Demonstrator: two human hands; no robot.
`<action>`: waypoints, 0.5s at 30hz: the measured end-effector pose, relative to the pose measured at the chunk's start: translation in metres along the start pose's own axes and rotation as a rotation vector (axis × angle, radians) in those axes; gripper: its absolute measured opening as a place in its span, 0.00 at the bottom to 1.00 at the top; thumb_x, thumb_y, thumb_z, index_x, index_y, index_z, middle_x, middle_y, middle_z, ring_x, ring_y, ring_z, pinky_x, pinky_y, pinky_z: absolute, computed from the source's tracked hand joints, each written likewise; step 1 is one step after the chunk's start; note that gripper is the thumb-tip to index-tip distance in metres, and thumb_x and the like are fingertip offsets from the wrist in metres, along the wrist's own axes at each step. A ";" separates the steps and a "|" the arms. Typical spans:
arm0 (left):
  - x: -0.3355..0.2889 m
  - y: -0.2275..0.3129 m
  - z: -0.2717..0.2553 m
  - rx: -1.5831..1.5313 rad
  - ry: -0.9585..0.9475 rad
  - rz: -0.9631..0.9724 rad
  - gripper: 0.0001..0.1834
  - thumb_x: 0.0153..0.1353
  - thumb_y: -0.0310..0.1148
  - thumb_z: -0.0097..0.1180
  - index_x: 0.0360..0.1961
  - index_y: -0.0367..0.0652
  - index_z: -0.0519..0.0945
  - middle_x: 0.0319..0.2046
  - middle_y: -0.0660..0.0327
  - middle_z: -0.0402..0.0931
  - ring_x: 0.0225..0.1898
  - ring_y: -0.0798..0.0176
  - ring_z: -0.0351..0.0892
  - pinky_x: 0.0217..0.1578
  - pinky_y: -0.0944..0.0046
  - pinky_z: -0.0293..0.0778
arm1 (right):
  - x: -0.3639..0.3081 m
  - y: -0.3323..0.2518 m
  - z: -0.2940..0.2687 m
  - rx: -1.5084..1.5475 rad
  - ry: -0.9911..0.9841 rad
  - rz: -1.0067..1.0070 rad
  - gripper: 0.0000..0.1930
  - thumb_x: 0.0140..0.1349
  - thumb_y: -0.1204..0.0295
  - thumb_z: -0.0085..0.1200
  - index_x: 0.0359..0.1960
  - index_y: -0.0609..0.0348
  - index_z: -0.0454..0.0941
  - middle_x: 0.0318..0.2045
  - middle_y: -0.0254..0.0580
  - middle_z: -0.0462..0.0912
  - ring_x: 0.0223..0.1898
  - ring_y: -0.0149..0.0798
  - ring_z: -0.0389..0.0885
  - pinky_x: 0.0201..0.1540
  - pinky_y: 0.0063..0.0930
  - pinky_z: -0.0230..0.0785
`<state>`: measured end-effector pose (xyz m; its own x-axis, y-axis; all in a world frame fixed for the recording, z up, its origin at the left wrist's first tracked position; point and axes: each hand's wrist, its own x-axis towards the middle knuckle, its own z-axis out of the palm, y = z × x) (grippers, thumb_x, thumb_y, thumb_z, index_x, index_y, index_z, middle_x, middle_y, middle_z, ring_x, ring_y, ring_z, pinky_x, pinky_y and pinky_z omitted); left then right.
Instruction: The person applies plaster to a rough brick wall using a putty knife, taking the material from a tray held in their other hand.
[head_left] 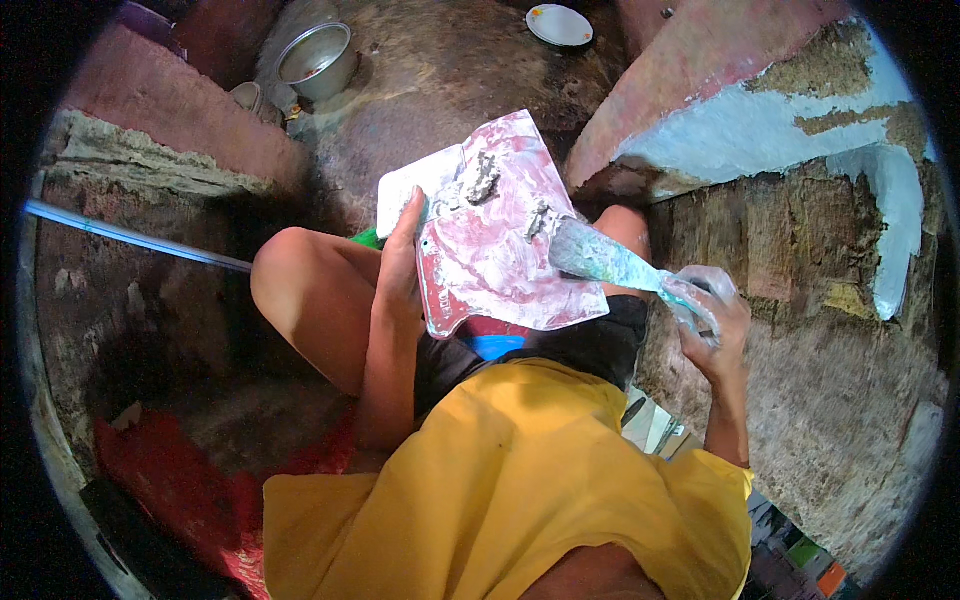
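Observation:
My left hand (402,262) grips the left edge of a reddish board (490,270), its thumb on top. White paste smears most of the board, and grey-white lumps of paste (482,182) lie on its far half. My right hand (716,318), whitened with paste, is closed round the handle of a putty knife (600,254). The knife's wide, paste-coated blade points left and lies over the board's right side, near a smaller lump. The board is above my lap, between my bent knees.
At right, a low wall (690,140) carries a patch of white-blue paste, with rough bare wall (780,330) below. A metal pot (318,66) and a white plate (558,27) stand on the far floor. A pale blue tube (130,234) runs along the left; red cloth (180,490) lies lower left.

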<state>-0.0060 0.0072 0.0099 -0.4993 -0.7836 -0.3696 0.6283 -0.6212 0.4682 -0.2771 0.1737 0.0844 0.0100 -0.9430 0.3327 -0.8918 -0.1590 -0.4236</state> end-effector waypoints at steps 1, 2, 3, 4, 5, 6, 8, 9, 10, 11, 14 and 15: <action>0.000 0.001 0.000 -0.024 -0.019 0.008 0.24 0.67 0.42 0.38 0.56 0.35 0.63 0.50 0.50 0.71 0.47 0.58 0.76 0.49 0.59 0.73 | 0.000 0.002 0.000 -0.003 0.002 -0.015 0.20 0.37 0.84 0.56 0.37 0.55 0.80 0.34 0.45 0.78 0.34 0.46 0.79 0.36 0.29 0.72; 0.002 -0.001 -0.003 -0.036 -0.029 0.013 0.24 0.67 0.42 0.38 0.56 0.35 0.63 0.49 0.50 0.71 0.47 0.58 0.76 0.49 0.59 0.73 | -0.001 0.004 -0.001 -0.006 0.005 -0.031 0.20 0.37 0.84 0.56 0.37 0.54 0.81 0.34 0.45 0.78 0.34 0.45 0.79 0.36 0.29 0.71; 0.005 -0.002 -0.007 -0.048 -0.041 0.019 0.23 0.68 0.42 0.38 0.56 0.35 0.63 0.49 0.50 0.71 0.47 0.58 0.76 0.49 0.59 0.74 | -0.002 0.006 -0.002 -0.011 0.008 -0.046 0.20 0.37 0.84 0.56 0.37 0.54 0.81 0.34 0.45 0.78 0.34 0.45 0.79 0.36 0.30 0.71; 0.008 -0.003 -0.011 -0.059 -0.052 0.025 0.23 0.68 0.41 0.37 0.56 0.35 0.63 0.49 0.50 0.71 0.47 0.58 0.76 0.49 0.59 0.74 | -0.004 0.008 -0.002 -0.014 0.025 -0.056 0.20 0.36 0.84 0.56 0.36 0.54 0.81 0.34 0.45 0.78 0.34 0.46 0.79 0.35 0.30 0.71; 0.008 -0.001 -0.013 -0.064 -0.056 -0.001 0.23 0.68 0.41 0.37 0.56 0.35 0.63 0.49 0.50 0.72 0.47 0.58 0.76 0.48 0.59 0.74 | -0.004 0.009 -0.004 0.003 0.021 -0.060 0.21 0.35 0.84 0.56 0.36 0.54 0.81 0.34 0.45 0.78 0.34 0.46 0.79 0.35 0.30 0.71; 0.006 0.001 -0.016 -0.074 -0.062 -0.032 0.22 0.68 0.41 0.37 0.56 0.35 0.63 0.49 0.49 0.72 0.47 0.58 0.77 0.48 0.59 0.74 | -0.005 0.009 -0.005 0.015 0.013 -0.061 0.21 0.35 0.83 0.56 0.36 0.54 0.81 0.34 0.45 0.78 0.34 0.46 0.79 0.36 0.31 0.71; 0.007 0.002 -0.014 -0.089 -0.005 -0.088 0.22 0.68 0.40 0.37 0.55 0.34 0.63 0.48 0.49 0.72 0.45 0.58 0.78 0.47 0.59 0.76 | -0.007 0.011 -0.006 0.017 0.016 -0.072 0.21 0.33 0.83 0.55 0.35 0.55 0.81 0.34 0.46 0.78 0.34 0.46 0.79 0.36 0.31 0.71; 0.008 0.000 -0.013 -0.088 -0.031 -0.067 0.22 0.68 0.40 0.37 0.55 0.34 0.63 0.48 0.49 0.72 0.45 0.58 0.78 0.47 0.59 0.76 | -0.009 0.015 -0.005 0.032 0.023 -0.076 0.21 0.34 0.83 0.56 0.36 0.55 0.80 0.34 0.46 0.78 0.34 0.46 0.79 0.36 0.31 0.71; 0.010 -0.003 -0.013 -0.087 -0.057 -0.047 0.22 0.68 0.40 0.37 0.55 0.34 0.63 0.48 0.49 0.72 0.45 0.58 0.78 0.47 0.59 0.76 | -0.010 0.020 -0.004 0.046 0.029 -0.079 0.21 0.34 0.83 0.56 0.36 0.55 0.80 0.34 0.46 0.78 0.34 0.47 0.79 0.36 0.31 0.71; 0.011 -0.004 -0.012 -0.085 -0.083 -0.027 0.22 0.68 0.40 0.37 0.55 0.34 0.63 0.48 0.49 0.72 0.45 0.58 0.78 0.46 0.59 0.76 | -0.011 0.024 -0.004 0.060 0.035 -0.082 0.20 0.34 0.83 0.56 0.36 0.55 0.80 0.34 0.47 0.78 0.34 0.47 0.79 0.36 0.31 0.71; 0.011 -0.005 -0.006 -0.082 -0.077 -0.018 0.22 0.68 0.40 0.37 0.55 0.33 0.63 0.48 0.48 0.72 0.45 0.58 0.78 0.46 0.59 0.76 | -0.013 0.033 -0.001 0.113 0.072 -0.114 0.19 0.36 0.83 0.57 0.36 0.56 0.78 0.34 0.48 0.78 0.34 0.48 0.79 0.36 0.32 0.71; 0.012 -0.005 -0.005 -0.076 -0.080 -0.018 0.22 0.68 0.40 0.37 0.55 0.33 0.63 0.48 0.48 0.72 0.45 0.58 0.78 0.46 0.59 0.76 | -0.013 0.035 0.000 0.110 0.079 -0.114 0.19 0.37 0.83 0.57 0.36 0.57 0.78 0.34 0.48 0.78 0.34 0.48 0.78 0.36 0.32 0.71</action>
<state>-0.0119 0.0008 -0.0013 -0.5549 -0.7717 -0.3108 0.6606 -0.6358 0.3991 -0.3082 0.1808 0.0657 0.0692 -0.8918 0.4472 -0.8320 -0.2990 -0.4674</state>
